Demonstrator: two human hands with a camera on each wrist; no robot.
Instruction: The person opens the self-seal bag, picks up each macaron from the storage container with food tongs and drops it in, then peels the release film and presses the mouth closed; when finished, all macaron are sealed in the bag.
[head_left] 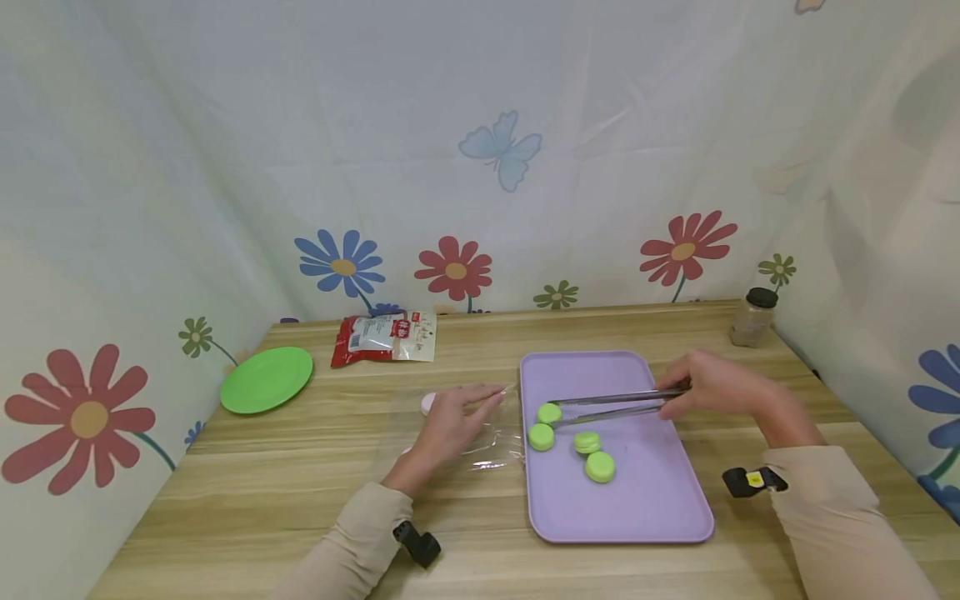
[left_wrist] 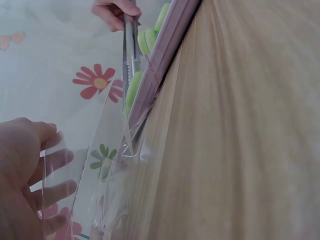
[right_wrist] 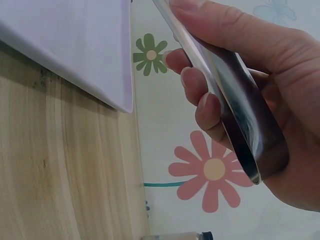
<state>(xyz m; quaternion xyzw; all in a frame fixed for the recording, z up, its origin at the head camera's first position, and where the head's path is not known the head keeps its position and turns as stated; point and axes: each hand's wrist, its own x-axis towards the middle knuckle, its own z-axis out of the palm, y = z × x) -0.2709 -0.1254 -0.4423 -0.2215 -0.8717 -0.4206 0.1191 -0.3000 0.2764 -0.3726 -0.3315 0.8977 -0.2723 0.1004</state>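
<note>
My right hand [head_left: 705, 385] grips metal tongs [head_left: 611, 410], fingers curled round them near the bent end. Their tips are by a green macaron [head_left: 549, 413] at the left side of the purple tray [head_left: 637, 521]; whether they squeeze it cannot be told. A second macaron [head_left: 542, 437] lies just below, and two more, one a tilted macaron [head_left: 587, 442], sit nearer the middle. My left hand [head_left: 453, 425] is at a clear plastic bag [head_left: 495, 450] beside the tray. In the left wrist view its spread fingers [left_wrist: 60, 192] show through the film. A pale pink round piece [head_left: 428, 404] is partly visible by that hand.
A green plate [head_left: 266, 380] lies at the table's left edge. Behind the bag is a red and white packet [head_left: 384, 337]. A jar with a black lid [head_left: 754, 317] stands at the back right corner. A flowered curtain hangs around the wooden table [head_left: 480, 542].
</note>
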